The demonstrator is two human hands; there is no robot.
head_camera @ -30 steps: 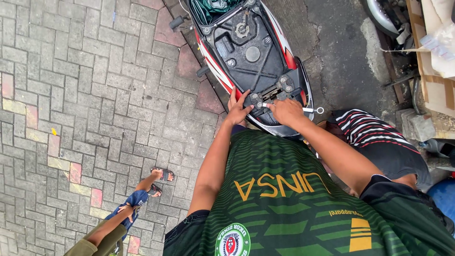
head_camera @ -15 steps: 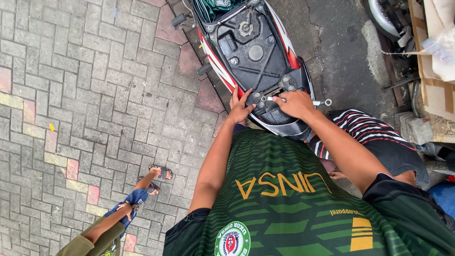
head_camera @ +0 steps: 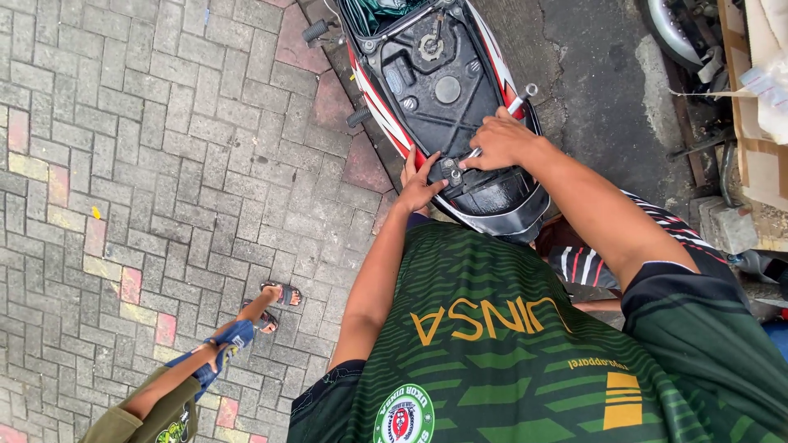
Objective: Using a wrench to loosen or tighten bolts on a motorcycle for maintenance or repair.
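Observation:
A scooter point(head_camera: 435, 90) with its seat off stands ahead of me, black inner body exposed, red and white side panels. My right hand point(head_camera: 501, 141) grips a silver T-handle wrench point(head_camera: 517, 97) whose shaft points down at a bolt near the rear of the scooter. My left hand point(head_camera: 420, 184) rests with spread fingers on the scooter's rear left edge, beside that bolt. My green striped jersey fills the lower frame.
Another person's leg in a sandal point(head_camera: 279, 294) stands on the grey paving bricks point(head_camera: 164, 164) at lower left. Someone in a striped shirt point(head_camera: 591, 262) crouches behind the scooter's tail. Cardboard boxes point(head_camera: 755, 98) and a wheel point(head_camera: 673, 29) sit at the right.
My right hand has shifted up along the scooter's rear with the wrench, and the view has tilted so the scooter sits more central. My left hand stays on the rear edge.

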